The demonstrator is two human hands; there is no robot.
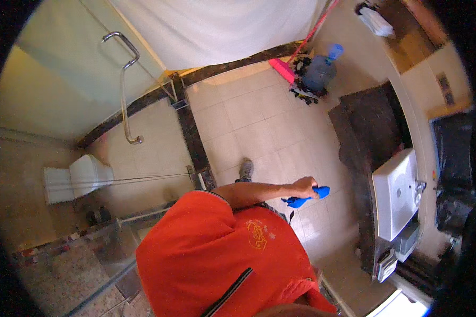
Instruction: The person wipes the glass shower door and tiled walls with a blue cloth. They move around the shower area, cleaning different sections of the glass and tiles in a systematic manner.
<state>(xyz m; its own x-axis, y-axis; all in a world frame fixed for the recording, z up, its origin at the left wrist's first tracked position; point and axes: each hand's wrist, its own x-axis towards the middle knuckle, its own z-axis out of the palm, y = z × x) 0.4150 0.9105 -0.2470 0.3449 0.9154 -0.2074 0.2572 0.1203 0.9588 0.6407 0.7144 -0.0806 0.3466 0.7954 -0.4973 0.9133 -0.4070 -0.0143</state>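
Observation:
My left hand (303, 187) reaches across the front of my body to the right, closed around a bunched blue cloth (301, 201). One end of the cloth sticks out past my fingers, and the rest hangs below them above the tiled floor. My right hand is out of view. A shoe (246, 168) shows on the floor beyond my forearm.
A white washbasin (396, 194) sits on a dark counter (367, 222) at right. Ahead are a pink broom (281, 70) and a large water bottle (320, 73). A glass panel with a metal handle (123, 87) and a toilet (88, 174) are at left.

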